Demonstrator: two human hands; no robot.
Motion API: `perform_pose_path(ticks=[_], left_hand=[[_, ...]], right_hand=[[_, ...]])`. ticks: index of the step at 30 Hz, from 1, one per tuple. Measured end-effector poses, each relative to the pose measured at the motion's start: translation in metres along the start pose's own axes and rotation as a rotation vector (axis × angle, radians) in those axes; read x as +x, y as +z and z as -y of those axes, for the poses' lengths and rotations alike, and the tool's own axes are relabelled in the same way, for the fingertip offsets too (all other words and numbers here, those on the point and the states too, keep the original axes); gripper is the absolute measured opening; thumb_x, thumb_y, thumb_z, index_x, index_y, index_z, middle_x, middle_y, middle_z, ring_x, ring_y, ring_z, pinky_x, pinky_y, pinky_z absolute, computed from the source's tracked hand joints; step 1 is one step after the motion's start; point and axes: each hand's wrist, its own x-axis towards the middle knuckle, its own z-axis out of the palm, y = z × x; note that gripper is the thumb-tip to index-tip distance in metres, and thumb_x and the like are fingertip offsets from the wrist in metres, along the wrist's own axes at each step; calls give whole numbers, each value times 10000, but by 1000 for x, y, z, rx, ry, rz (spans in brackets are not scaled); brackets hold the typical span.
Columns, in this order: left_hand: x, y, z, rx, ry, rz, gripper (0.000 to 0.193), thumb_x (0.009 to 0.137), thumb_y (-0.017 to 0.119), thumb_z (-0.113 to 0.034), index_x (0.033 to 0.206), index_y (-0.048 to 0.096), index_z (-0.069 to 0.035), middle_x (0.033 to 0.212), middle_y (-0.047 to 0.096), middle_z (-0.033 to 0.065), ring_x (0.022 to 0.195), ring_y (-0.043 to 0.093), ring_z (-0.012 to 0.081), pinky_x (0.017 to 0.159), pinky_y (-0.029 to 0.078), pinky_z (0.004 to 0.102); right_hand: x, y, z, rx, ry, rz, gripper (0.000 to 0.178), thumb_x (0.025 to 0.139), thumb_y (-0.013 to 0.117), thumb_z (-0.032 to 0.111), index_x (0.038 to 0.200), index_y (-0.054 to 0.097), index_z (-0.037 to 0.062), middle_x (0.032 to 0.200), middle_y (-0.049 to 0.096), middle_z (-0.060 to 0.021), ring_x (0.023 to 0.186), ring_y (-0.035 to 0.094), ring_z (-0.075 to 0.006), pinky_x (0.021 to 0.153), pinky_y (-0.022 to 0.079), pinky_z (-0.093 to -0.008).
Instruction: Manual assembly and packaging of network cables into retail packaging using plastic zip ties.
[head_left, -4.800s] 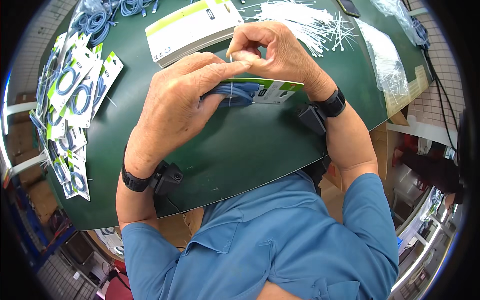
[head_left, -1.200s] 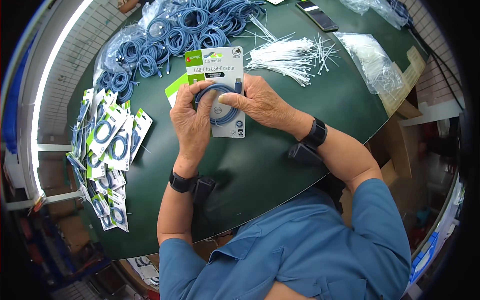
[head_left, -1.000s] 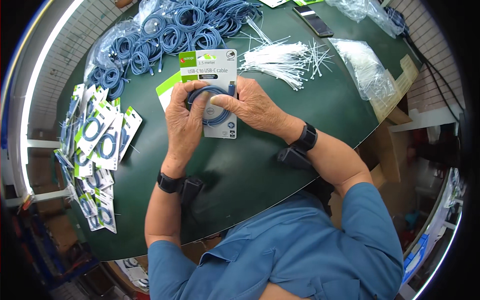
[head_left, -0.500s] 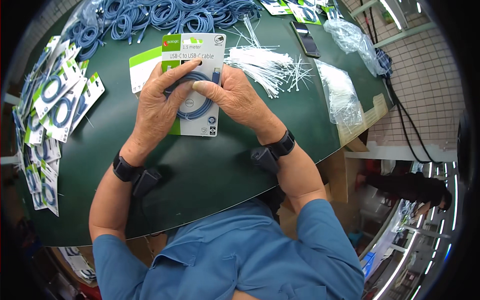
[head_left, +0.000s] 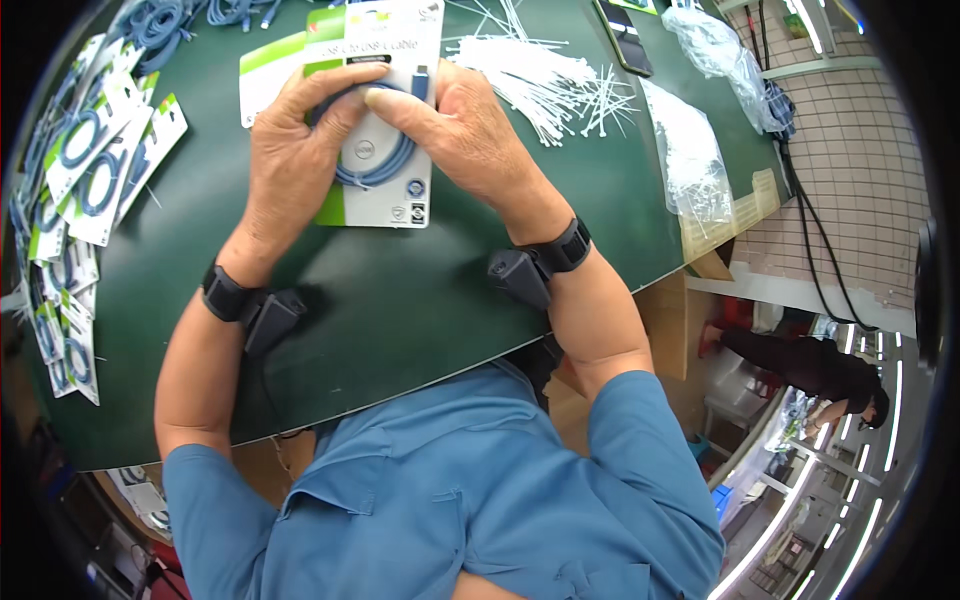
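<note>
A white and green cardboard backing card (head_left: 408, 205) is held upright in front of me over the table, with a coiled blue USB-C cable (head_left: 385, 175) against its face. My left hand (head_left: 292, 155) grips the card's left side, its index finger lying across the front above the coil. From the right side my right hand (head_left: 480, 130) clasps the card, thumb pressed on the coil's top and other fingers hidden behind. One cable plug (head_left: 420, 82) shows beside the right thumb. Another white and green card (head_left: 265, 80) lies beyond my left hand.
Carded cables (head_left: 100, 190) are heaped along the left edge. Loose blue cables (head_left: 160, 25) lie at the far left. White cable ties (head_left: 530, 85), a phone (head_left: 625, 38), a bag of ties (head_left: 690, 160) and a crumpled clear bag (head_left: 715, 65) lie right. A person (head_left: 800, 365) stands off right.
The view has shifted, so the table and its contents sit higher in the picture. Both hands keep their hold on the card and cable, with little change in grip.
</note>
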Motion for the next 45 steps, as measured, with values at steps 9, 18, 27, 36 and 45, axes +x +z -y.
perform_pose_path(ticks=[9,18,27,36,45], left_hand=[[1,9,-4,-412,-102,-152,475,1020,671,-117,1438,511,39,1197,693,149,1072,676,128,899,577,272],[4,1,-24,-662,-631,189,374,1013,684,-157,1342,592,-6,1148,716,83,980,696,119,878,585,282],[15,-30,-46,-19,-311,213,346,868,807,-129,1165,693,8,1040,755,88,950,694,111,847,553,276],[10,-35,-83,156,-34,70,531,726,879,-95,1219,694,-33,1062,762,126,951,714,128,903,557,315],[19,-32,-80,131,85,-43,667,767,878,-59,1370,597,-10,1049,744,74,959,702,128,853,571,284]], right_hand=[[-2,-12,-8,149,-20,-172,337,1020,693,228,1229,660,-34,1063,741,-69,909,684,-97,773,575,-254],[0,-23,-6,91,-64,-275,353,1001,725,235,1209,639,-36,1090,732,-86,960,680,-108,831,572,-275],[5,-43,10,-368,-504,-717,424,864,846,221,1182,668,6,1051,748,-108,982,691,-224,830,555,-357],[-9,-11,48,-745,-582,-106,384,835,841,140,1160,686,7,1066,748,-83,937,700,-253,839,548,-362],[-12,-8,32,-251,-184,-113,313,875,801,36,1148,662,-24,1028,747,-96,916,709,-141,812,570,-296]])
